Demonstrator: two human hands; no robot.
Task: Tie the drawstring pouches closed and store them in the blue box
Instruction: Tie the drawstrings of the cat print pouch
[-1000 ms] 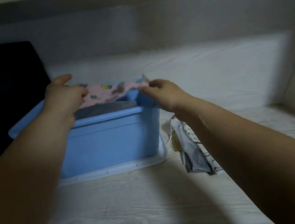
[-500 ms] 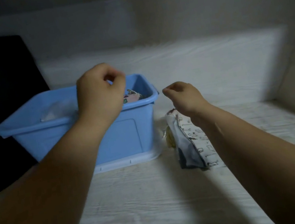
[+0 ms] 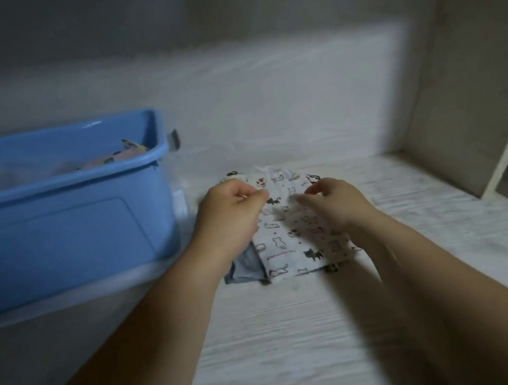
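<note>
Pinching the cat-print pouch [image 3: 288, 240] near its mouth with the left hand [image 3: 232, 211]; touching the cloth just beside with bent fingertips of the right hand [image 3: 335, 201], pinch or mere press impossible to tell. Lies flat on the table [image 3: 272, 341] under both hands, long axis running away from the wrists, mouth at the fingertip end, equally near to each. Left of the left hand, close by: blue box [image 3: 49, 235], pink pouch [image 3: 111, 158] inside. Small printed line on the cloth, unreadable.

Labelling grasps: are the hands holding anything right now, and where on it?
Left hand pinches the cat-print pouch near its top edge; right hand appears to pinch the same end.
</note>
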